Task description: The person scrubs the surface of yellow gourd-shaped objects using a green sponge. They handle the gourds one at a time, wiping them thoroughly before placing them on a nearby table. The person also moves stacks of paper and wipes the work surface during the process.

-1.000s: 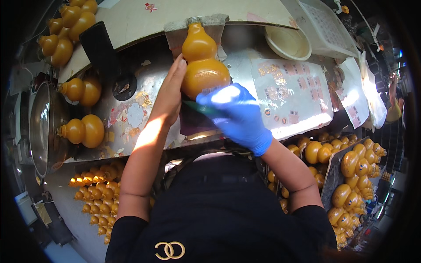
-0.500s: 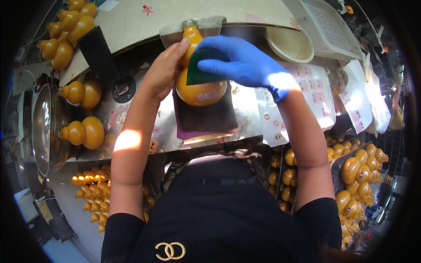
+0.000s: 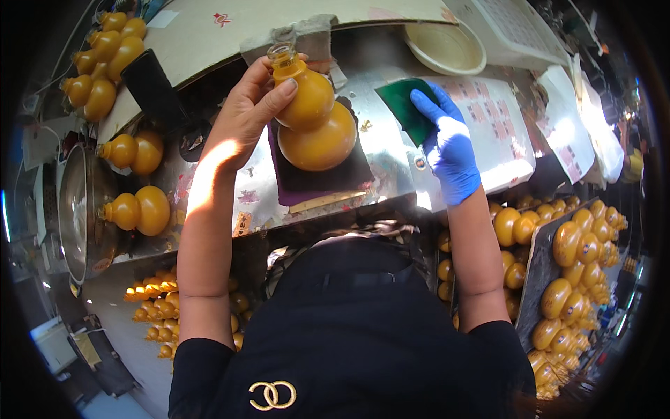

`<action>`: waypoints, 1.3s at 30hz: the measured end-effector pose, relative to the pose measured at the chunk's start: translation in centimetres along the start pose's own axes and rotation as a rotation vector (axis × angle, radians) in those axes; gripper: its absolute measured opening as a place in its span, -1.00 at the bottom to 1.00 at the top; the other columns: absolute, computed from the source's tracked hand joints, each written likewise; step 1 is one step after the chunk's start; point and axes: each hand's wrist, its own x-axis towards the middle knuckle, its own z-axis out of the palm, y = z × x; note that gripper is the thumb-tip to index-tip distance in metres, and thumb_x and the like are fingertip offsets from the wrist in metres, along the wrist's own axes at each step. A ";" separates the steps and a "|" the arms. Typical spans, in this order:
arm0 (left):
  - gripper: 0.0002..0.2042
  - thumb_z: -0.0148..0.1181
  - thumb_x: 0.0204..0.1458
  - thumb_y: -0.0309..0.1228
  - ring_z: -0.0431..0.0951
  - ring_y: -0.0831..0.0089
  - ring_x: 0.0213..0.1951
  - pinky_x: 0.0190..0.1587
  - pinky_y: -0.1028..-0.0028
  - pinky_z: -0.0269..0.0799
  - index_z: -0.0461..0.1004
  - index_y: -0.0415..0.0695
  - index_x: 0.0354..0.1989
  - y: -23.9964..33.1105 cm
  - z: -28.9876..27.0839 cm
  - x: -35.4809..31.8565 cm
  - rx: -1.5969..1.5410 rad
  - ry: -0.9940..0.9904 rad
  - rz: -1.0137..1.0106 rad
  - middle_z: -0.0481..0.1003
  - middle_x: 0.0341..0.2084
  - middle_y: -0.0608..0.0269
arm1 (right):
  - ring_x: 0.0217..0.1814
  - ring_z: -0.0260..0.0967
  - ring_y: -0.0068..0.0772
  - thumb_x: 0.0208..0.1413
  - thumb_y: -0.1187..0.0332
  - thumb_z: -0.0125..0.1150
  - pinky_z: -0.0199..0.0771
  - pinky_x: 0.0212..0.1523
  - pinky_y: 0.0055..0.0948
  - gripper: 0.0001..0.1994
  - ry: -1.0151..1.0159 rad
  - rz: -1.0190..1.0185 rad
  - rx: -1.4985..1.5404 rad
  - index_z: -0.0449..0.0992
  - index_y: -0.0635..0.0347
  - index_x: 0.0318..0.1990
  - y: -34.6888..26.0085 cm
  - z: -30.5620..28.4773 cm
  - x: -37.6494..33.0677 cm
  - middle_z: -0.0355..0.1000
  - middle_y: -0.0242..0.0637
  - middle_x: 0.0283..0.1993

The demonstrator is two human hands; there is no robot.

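My bare left hand [image 3: 246,110] grips a yellow gourd-shaped bottle [image 3: 317,143] around its neck and upper bulb. The bottle leans, its clear glass mouth toward the upper left and its round bottom over a dark pad [image 3: 292,183] on the bench. To the right, apart from the bottle, my blue-gloved right hand [image 3: 452,143] pinches a flat green scraper-like sheet [image 3: 401,106] between thumb and fingers. A grey cloth [image 3: 314,40] lies behind the bottle's neck.
Printed label sheets [image 3: 492,119] lie right of the gloved hand, with a pale basin [image 3: 447,49] beyond. More yellow bottles [image 3: 150,211] stand at left, near a metal bowl [image 3: 85,216]. A dark phone-like slab [image 3: 150,85] leans nearby. Racked bottles [image 3: 574,244] sit at lower right.
My right hand has drawn the green sheet off the bottle and away to the right. The bottle has been tilted and turned, and its small label is out of sight.
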 end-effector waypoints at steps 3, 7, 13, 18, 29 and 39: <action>-0.58 0.11 0.16 -0.28 0.35 0.42 0.11 0.22 0.41 0.18 0.28 -0.15 0.17 0.2 0.3 -0.1 0.015 -0.058 0.051 0.38 0.06 0.20 | -0.05 0.45 -0.30 0.13 0.50 0.09 0.51 -0.06 -0.38 -0.73 0.029 0.062 0.134 0.41 0.28 0.00 1.1 -2.4 -2.1 0.46 -0.21 -0.07; -0.61 0.05 0.19 -0.34 0.36 0.38 0.11 0.22 0.40 0.18 0.28 -0.23 0.15 0.5 0.9 0.2 0.051 -0.061 0.134 0.39 0.04 0.16 | 0.02 0.39 -0.24 0.21 0.37 -0.06 0.43 0.06 -0.24 -0.72 -0.100 0.135 0.568 0.34 0.29 0.03 2.4 -5.1 -4.5 0.42 -0.14 -0.07; -0.64 0.09 0.18 -0.35 0.45 0.53 -0.09 0.08 0.50 0.28 0.35 -0.24 0.10 4.3 1.0 0.0 0.158 0.270 0.318 0.48 -0.10 0.22 | -0.65 0.23 -0.63 0.21 0.18 0.08 0.24 -0.66 -0.60 -0.68 0.053 0.143 -0.192 0.51 0.25 -0.46 0.7 -8.5 -8.9 0.40 -0.34 -0.52; -0.68 0.10 0.17 -0.41 0.47 0.47 -0.09 0.03 0.48 0.35 0.37 -0.27 0.06 3.2 1.5 -0.2 0.336 0.454 0.405 0.46 -0.08 0.19 | -0.49 0.28 -0.74 0.18 0.27 0.14 0.28 -0.47 -0.69 -0.77 0.567 -0.181 -0.185 0.57 0.28 -0.32 1.7 -12.9 -11.7 0.45 -0.43 -0.41; -0.67 0.25 0.08 -0.21 0.36 0.63 -0.33 -0.24 0.61 0.31 0.38 -0.22 -0.19 0.9 3.1 2.8 0.642 0.438 0.283 0.41 -0.39 0.34 | 0.19 0.31 -0.13 0.15 0.40 -0.08 0.28 0.19 -0.31 -0.61 -0.007 -0.407 -1.573 0.38 0.02 0.15 0.7 -10.3 0.9 0.32 -0.20 0.21; -0.62 0.01 0.23 -0.30 0.47 0.50 -0.08 0.02 0.52 0.35 0.31 -0.21 0.17 2.0 1.7 2.0 0.367 -0.005 0.199 0.49 -0.10 0.12 | 0.09 0.39 -0.14 0.18 0.32 -0.09 0.38 0.07 -0.29 -0.66 0.030 -0.374 -1.823 0.45 0.11 0.06 -1.9 -15.8 -3.0 0.37 -0.25 0.16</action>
